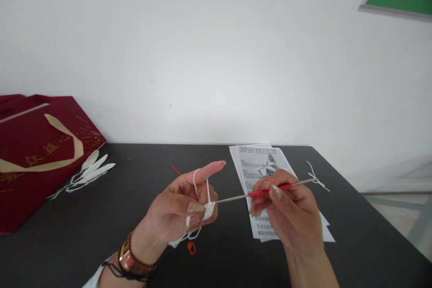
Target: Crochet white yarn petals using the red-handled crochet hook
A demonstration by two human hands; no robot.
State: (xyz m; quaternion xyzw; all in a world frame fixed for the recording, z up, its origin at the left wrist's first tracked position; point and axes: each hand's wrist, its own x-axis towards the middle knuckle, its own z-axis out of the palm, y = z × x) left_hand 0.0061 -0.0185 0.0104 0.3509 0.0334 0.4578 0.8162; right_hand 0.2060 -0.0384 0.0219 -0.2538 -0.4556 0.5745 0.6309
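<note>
Between thumb and fingers, my left hand (184, 207) pinches a small white crochet piece (209, 210). A strand of white yarn (208, 190) loops over its raised index finger, and more yarn hangs below. My right hand (290, 207) grips a crochet hook (259, 192) with a red handle and metal shaft. The hook's tip meets the upper edge of the crochet piece; whether it sits inside a stitch is too small to tell. An orange stitch marker (191, 248) lies below my left hand, against the dark table.
A dark red bag (37, 144) with a cream ribbon lies at the left. White petal-shaped pieces (92, 168) rest beside it. Printed sheets (248, 162) lie under my right hand. A short knotted white yarn (315, 176) is at the right. A thin red item (176, 169) shows behind my left hand.
</note>
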